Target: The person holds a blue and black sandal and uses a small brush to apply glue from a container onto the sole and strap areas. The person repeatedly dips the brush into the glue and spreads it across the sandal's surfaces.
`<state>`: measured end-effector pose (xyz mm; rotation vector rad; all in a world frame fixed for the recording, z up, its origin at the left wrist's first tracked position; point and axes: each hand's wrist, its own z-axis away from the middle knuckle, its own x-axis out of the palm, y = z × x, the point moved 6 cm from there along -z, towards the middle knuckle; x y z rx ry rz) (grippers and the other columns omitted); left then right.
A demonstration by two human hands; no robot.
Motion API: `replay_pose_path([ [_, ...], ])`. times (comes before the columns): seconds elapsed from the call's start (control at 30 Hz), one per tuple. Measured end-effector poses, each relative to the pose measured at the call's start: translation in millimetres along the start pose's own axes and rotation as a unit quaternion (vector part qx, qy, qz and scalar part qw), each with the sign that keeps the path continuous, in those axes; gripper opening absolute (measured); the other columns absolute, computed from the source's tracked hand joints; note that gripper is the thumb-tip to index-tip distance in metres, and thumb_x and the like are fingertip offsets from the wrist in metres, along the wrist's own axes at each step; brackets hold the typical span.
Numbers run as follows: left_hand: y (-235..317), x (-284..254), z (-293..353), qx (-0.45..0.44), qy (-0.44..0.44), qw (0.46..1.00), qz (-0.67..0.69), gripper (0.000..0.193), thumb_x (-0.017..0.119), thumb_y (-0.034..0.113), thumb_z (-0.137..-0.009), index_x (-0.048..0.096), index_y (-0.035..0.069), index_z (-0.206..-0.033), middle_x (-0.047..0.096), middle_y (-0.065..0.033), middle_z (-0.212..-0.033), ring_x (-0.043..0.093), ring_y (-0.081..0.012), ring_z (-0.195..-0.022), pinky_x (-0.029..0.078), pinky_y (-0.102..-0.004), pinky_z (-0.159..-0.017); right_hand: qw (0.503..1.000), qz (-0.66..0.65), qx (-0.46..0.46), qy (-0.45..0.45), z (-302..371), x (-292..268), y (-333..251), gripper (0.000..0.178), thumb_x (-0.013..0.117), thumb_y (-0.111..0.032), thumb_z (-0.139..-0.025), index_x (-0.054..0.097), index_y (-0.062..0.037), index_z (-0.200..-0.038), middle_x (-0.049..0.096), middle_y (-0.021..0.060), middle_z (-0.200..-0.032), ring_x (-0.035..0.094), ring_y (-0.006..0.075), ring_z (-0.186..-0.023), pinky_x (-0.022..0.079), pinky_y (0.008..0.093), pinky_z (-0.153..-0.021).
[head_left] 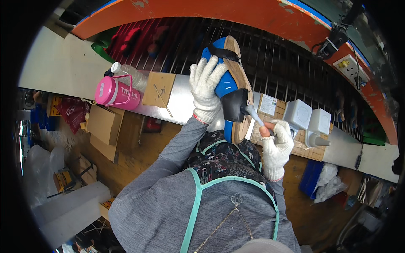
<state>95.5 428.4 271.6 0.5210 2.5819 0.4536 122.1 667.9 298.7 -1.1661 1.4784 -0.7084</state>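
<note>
My left hand (206, 86), in a white knit glove, grips a sandal (241, 80) by its blue last (225, 84). The sandal stands on edge with its tan sole side toward the right, and two black straps cross the last. My right hand (277, 145), also gloved but with bare thumb and fingertip showing, pinches a pale-handled brush (254, 114). The brush's dark tip meets the sole edge beside the wider black strap (235, 105). Part of the last is hidden behind my left fingers.
Two white plastic containers (298, 114) stand on a cardboard sheet (272, 107) at the right. A pink jug (117, 92), a clear bottle (134, 76) and a cardboard piece (158, 89) sit at the left. Beyond runs a metal-rod rack (278, 63) under an orange beam (202, 10).
</note>
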Motion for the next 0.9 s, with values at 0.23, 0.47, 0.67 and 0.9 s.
replay_pose_path([
  [0.23, -3, 7, 5, -0.029, -0.016, 0.999, -0.012, 0.058, 0.081, 0.019, -0.07, 0.067, 0.021, -0.126, 0.063, -0.0108, -0.134, 0.058, -0.0388, -0.122, 0.036, -0.0558, -0.106, 1.0, 0.004, -0.002, 0.013, 18, -1, 1, 0.023, 0.08, -0.016, -0.085, 0.073, 0.0043, -0.095, 0.059, 0.007, -0.088, 0.056, 0.015, -0.076, 0.043, 0.0275, -0.065],
  [0.47, -9, 13, 8, -0.084, -0.051, 0.994, 0.035, 0.059, 0.082, 0.016, -0.069, 0.068, 0.02, -0.126, 0.065, -0.0092, -0.132, 0.058, -0.036, -0.124, 0.035, -0.0538, -0.107, 0.984, -0.127, 0.113, -0.052, 34, 0, 11, 0.025, 0.077, -0.015, -0.087, 0.072, 0.0073, -0.096, 0.057, 0.0068, -0.09, 0.053, 0.0128, -0.075, 0.045, 0.0281, -0.065],
  [0.67, -9, 17, 13, -0.083, -0.057, 0.995, -0.014, 0.06, 0.083, 0.018, -0.069, 0.068, 0.023, -0.126, 0.065, -0.0077, -0.133, 0.057, -0.0367, -0.126, 0.031, -0.0549, -0.11, 0.98, -0.101, 0.162, -0.051, 35, 3, 17, 0.026, 0.075, -0.015, -0.09, 0.071, 0.009, -0.098, 0.049, 0.0031, -0.083, 0.048, 0.0108, -0.077, 0.039, 0.0257, -0.065],
  [0.9, -7, 15, 12, -0.073, -0.069, 0.994, -0.042, 0.056, 0.081, 0.02, -0.071, 0.068, 0.023, -0.125, 0.065, -0.0084, -0.133, 0.057, -0.039, -0.125, 0.03, -0.0539, -0.111, 0.994, -0.035, 0.102, -0.005, 21, -2, 7, 0.025, 0.07, -0.018, -0.094, 0.069, 0.0071, -0.097, 0.053, 0.0021, -0.084, 0.048, 0.011, -0.078, 0.039, 0.0267, -0.069],
])
